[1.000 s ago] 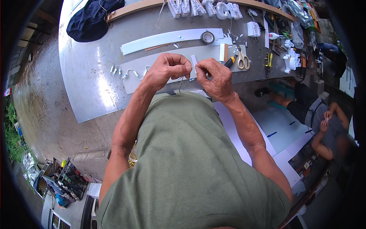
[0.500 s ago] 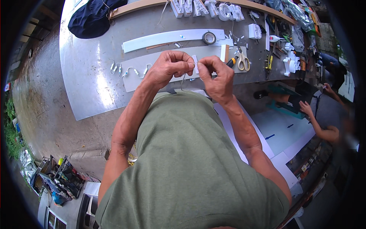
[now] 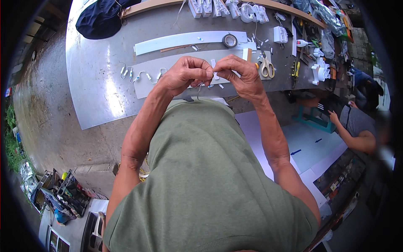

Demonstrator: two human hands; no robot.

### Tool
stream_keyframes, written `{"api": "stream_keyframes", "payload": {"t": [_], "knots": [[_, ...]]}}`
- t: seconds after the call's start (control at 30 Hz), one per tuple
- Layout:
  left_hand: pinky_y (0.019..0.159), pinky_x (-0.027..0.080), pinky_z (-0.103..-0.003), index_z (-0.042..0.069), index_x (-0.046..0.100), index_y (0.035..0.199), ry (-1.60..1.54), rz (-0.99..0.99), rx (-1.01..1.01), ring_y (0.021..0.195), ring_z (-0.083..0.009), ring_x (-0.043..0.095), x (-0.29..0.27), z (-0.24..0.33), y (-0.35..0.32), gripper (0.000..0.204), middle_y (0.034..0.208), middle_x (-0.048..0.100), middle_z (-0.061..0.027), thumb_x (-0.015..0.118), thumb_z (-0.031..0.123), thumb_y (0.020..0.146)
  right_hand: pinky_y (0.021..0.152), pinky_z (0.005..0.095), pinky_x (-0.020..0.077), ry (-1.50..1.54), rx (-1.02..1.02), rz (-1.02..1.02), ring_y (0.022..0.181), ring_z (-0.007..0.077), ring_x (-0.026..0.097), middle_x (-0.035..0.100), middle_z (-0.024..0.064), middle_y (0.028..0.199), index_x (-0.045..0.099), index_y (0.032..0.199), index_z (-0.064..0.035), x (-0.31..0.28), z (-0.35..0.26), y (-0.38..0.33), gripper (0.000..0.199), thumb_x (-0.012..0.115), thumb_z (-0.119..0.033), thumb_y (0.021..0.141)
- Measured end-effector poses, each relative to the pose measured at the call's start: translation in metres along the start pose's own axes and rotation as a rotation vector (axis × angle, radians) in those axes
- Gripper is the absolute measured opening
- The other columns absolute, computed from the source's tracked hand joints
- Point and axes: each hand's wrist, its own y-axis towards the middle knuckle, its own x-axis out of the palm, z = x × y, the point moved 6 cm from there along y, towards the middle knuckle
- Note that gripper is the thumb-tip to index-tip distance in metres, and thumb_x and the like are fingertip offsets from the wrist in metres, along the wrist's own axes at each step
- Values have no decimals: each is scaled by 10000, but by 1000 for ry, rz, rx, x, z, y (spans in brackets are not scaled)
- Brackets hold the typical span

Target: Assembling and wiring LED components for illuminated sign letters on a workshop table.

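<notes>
Scissors point(image 3: 267, 65); tape point(image 3: 229, 46), beyond-left of scissors; box point(image 3: 280, 35), beyond-right; left hand point(image 3: 187, 75), right hand point(image 3: 242, 76), leftward, partly hiding board point(image 3: 147, 87), pinched; I cannot tell on what.

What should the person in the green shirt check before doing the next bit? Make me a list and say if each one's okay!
1. Hands close together: ok. The left hand and right hand nearly meet at the fingertips.
2. Good grip: cannot tell. Whatever is between the fingertips is too tiny to make out.
3. Scissors put down: ok. They lie to the right of the right hand.
4. Loose bits tidied: not ok. A small white piece lies near the table's front edge.
5. White module chain untangled: ok. It lies in loose bends, left of the left hand.
</notes>
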Motion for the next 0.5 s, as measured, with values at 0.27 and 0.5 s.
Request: {"api": "stream_keyframes", "payload": {"t": [0.27,0.5], "knots": [[529,356,-220,26,732,877,-13,0,23,665,-90,607,3,-1,0,105,767,699,-69,766,119,845,716,288,547,16,-12,-23,824,149,676,703,45,905,730,1008,-51,0,0,1,142,729,7,878],[552,353,-221,9,716,927,46,54,52,613,-64,528,4,5,-1,171,768,696,-70,772,152,850,713,292,551,-43,21,43,805,153,687,705,59,885,713,1001,-19,1,-2,-3,118,734,-7,885]]}}
